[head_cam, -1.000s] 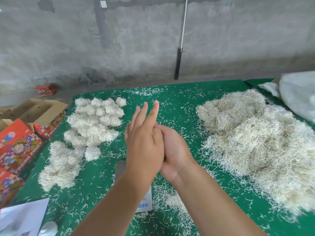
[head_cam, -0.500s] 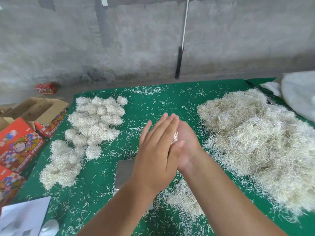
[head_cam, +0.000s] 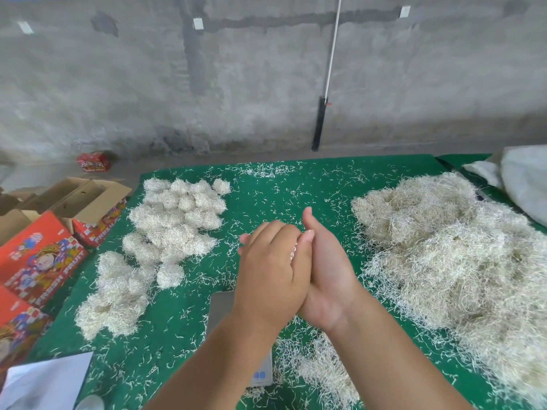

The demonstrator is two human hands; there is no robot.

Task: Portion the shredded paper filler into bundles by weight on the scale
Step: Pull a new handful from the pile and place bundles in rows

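- Since half a second ago the left hand (head_cam: 270, 276) has been slid back along the right hand (head_cam: 327, 279); its fingers, then laid straight over the right palm, are now bent across it.
- The right thumb, hidden before, is now seen pointing up past the left knuckles.
- A small wad of pale shredded paper (head_cam: 293, 251) is pressed between the two palms; only a sliver is visible at the thumb gap. The right fingers are covered, so their curl cannot be told.
- The flat grey metal scale (head_cam: 220, 306) lies on the worktop under the left forearm, mostly covered, with blue buttons showing at its near edge.
- The green felt-like worktop (head_cam: 296, 184) is littered with short stray paper strips.
- Left of the hands: a cluster of rounded, fuzzy paper bundles (head_cam: 177, 214), tightly balled and packed touching one another.
- Right: a large loose heap of straw-coloured shredded paper filler (head_cam: 450, 255), tangled and wiry.
- A smaller loose tuft (head_cam: 322, 368) lies just beside the scale.
- Far left, off the worktop: red printed cardboard boxes (head_cam: 38, 255), some with open brown flaps.
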